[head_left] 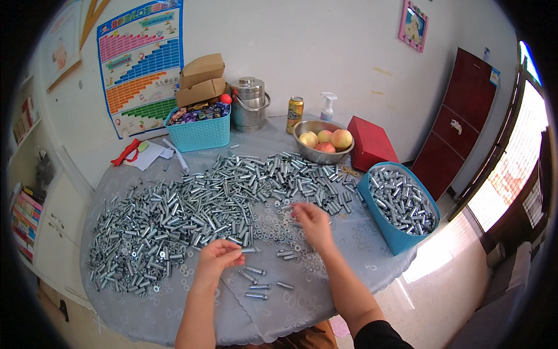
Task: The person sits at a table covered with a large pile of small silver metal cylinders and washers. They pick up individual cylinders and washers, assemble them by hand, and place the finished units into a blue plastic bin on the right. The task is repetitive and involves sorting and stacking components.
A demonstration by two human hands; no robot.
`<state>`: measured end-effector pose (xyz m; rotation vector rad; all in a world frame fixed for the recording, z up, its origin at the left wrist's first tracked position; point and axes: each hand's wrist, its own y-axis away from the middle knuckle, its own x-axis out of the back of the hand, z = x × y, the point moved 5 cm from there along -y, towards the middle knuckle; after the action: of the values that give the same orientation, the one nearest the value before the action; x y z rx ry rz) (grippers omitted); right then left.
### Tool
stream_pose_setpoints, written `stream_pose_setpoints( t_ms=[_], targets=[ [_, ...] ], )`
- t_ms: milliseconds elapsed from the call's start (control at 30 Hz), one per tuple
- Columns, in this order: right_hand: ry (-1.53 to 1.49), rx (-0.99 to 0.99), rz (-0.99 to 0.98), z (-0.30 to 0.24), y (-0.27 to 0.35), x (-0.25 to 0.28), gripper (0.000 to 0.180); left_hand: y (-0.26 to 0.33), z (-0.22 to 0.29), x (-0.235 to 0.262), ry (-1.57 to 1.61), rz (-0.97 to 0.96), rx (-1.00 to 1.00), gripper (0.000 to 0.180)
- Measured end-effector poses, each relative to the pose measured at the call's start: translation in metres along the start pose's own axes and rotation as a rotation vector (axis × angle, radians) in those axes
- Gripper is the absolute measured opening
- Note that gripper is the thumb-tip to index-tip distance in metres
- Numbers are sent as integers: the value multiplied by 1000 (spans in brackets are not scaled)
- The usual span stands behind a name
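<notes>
My left hand [220, 260] is closed in a pinch around a sleeve anchor bolt [250, 250], which points to the right. Over a patch of loose washers [279, 230], my right hand [314, 225] is pinched at the fingertips; whatever it holds is too small to make out. Several sleeve anchor bolts [257, 295] lie on the cloth just in front of my left hand. A few short metal sleeves [286, 254] rest between the two hands. Behind them spreads a wide heap of silver sleeves and bolts [192, 203].
A blue bin [368, 205] full of metal sleeves stands at the right edge of the grey-covered table [372, 264]. At the back are a turquoise basket [200, 135], a steel canister [249, 104], a drink can [295, 115], a bowl of peaches [308, 156] and a red box [372, 142].
</notes>
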<state>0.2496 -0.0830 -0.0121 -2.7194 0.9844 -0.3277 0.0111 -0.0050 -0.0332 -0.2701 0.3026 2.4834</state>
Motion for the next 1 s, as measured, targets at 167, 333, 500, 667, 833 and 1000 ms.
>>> stream_pose_setpoints(
  t_ms=[167, 333, 500, 667, 833, 1000],
  targets=[
    [553, 64, 186, 8, -11, 43, 15, 1, -8, -1, -301, -168, -30, 11],
    [659, -83, -92, 14, -7, 30, 14, 2, -16, 1, -597, -176, 7, 14],
    [685, -20, -192, 13, -3, 17, 15, 6, -6, -2, -758, -159, -111, 11],
    [818, 85, -178, 15, -2, 14, 18, 5, 0, -1, -922, -80, -301, 10],
    [862, 140, -139, 22, 1, 7, 20, 4, 18, 12, -725, 214, -377, 9],
    [876, 174, -103, 21, 2, 5, 17, 0, 26, 48, -752, 473, -490, 8]
  ],
)
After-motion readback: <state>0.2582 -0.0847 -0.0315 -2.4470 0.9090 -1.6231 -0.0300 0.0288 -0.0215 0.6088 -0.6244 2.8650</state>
